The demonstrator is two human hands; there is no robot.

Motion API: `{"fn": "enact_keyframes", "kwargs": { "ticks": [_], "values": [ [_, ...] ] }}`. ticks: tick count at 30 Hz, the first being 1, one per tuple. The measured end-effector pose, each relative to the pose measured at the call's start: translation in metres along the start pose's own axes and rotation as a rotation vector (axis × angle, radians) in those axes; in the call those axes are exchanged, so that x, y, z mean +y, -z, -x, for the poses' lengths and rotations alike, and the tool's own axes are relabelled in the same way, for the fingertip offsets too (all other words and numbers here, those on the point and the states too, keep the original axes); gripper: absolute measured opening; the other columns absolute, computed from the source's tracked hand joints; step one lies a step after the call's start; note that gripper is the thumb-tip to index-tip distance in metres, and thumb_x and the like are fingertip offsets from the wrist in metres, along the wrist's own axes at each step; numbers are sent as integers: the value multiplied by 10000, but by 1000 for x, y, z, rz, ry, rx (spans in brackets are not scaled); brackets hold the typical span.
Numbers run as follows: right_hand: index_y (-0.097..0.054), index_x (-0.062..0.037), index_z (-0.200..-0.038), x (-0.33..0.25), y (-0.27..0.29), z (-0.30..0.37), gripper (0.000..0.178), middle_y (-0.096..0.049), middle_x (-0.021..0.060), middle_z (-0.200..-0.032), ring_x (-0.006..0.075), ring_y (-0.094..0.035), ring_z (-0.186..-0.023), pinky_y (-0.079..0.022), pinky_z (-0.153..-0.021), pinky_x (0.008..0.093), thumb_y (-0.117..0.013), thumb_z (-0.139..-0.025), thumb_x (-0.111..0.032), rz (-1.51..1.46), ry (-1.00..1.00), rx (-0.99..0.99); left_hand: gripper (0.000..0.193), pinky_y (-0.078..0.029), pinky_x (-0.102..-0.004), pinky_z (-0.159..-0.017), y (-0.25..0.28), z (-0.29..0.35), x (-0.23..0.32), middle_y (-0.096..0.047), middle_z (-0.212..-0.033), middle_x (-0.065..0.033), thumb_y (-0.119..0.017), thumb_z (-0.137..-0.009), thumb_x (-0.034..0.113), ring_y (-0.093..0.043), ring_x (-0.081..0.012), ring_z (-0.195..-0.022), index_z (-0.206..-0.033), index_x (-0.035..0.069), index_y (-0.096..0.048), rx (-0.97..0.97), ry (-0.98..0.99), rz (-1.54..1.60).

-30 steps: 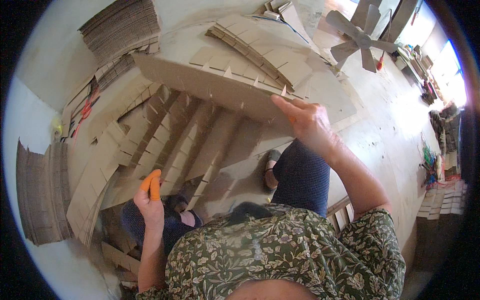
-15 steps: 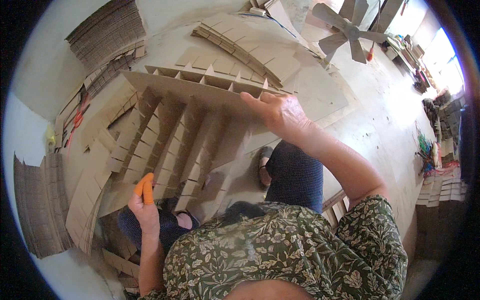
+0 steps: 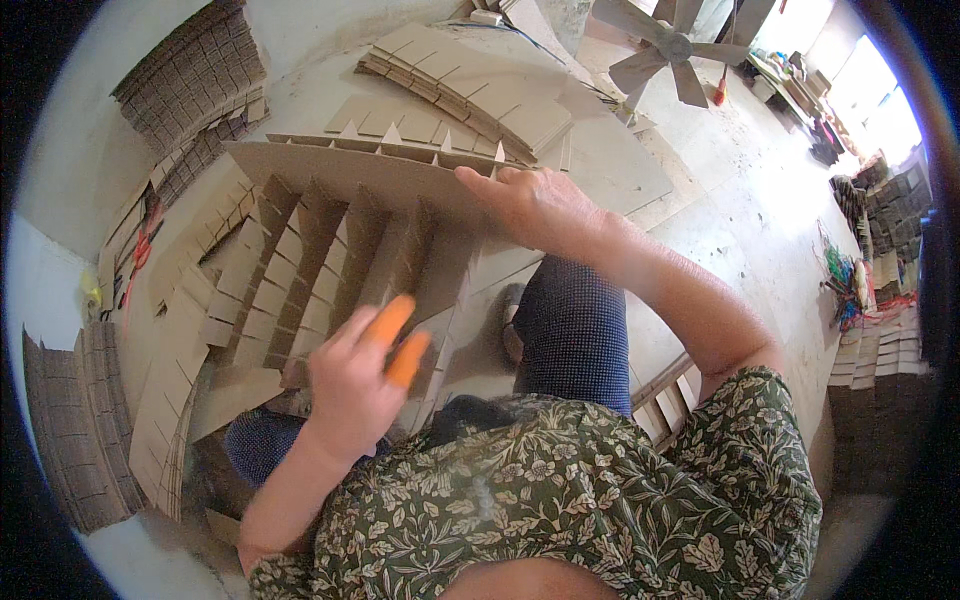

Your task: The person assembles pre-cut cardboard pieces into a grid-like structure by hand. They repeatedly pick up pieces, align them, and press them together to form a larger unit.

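Note:
A partly assembled cardboard divider [image 3: 335, 165] stands in front of me, with a long plain strip along its far side and slotted strips [image 3: 310, 270] running toward me in rows. White-lit strip ends poke up past the long strip. My right hand [image 3: 540, 205] is closed around the right end of that long strip, the index finger lying along its upper edge. My left hand [image 3: 360, 375], with orange covers on two fingers, is above the near ends of the slotted strips. Those fingers are spread apart, blurred by motion, and nothing shows between them.
Slotted cardboard sheets [image 3: 470, 85] lie stacked beyond the divider. More cardboard stacks [image 3: 85, 430] stand at the left, near orange-handled scissors [image 3: 142, 250]. A grey fan [image 3: 675, 47] stands at the far right. Cardboard bundles [image 3: 880, 370] and tangled coloured cord [image 3: 848, 285] are along the right.
My left hand has moved right, from the near left of the divider to above its near strip ends, and its covered fingers have parted. My right hand still grips the long strip.

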State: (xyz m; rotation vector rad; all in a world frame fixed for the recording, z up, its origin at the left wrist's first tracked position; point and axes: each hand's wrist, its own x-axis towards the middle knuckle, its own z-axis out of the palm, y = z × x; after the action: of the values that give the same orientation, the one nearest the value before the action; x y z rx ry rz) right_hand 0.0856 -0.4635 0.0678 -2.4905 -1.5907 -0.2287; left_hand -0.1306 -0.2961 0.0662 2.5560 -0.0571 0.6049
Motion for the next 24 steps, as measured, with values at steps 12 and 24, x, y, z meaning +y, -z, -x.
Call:
{"fn": "enact_keyframes", "kwargs": {
  "ticks": [12, 24],
  "values": [
    [-412, -74, -1324, 0, 9, -14, 610, -633, 178, -793, 355, -644, -750, -511, -635, 444, -585, -740, -66, 9, 13, -145, 153, -503, -482, -670, -83, -83, -33, -631, -726, -197, -587, -799, 192, -625, -392, -736, -773, 47, -628, -226, 202, -215],
    [-415, -84, -1325, -8, -3, 2, 578, -629, 182, -797, 355, -636, -759, -504, -633, 458, -550, -763, -68, -198, 5, -13, 117, -499, -485, -651, -84, -78, -29, -631, -738, -197, -566, -807, 158, -625, -388, -737, -791, 48, -601, -237, 162, -311]
  ]
}}
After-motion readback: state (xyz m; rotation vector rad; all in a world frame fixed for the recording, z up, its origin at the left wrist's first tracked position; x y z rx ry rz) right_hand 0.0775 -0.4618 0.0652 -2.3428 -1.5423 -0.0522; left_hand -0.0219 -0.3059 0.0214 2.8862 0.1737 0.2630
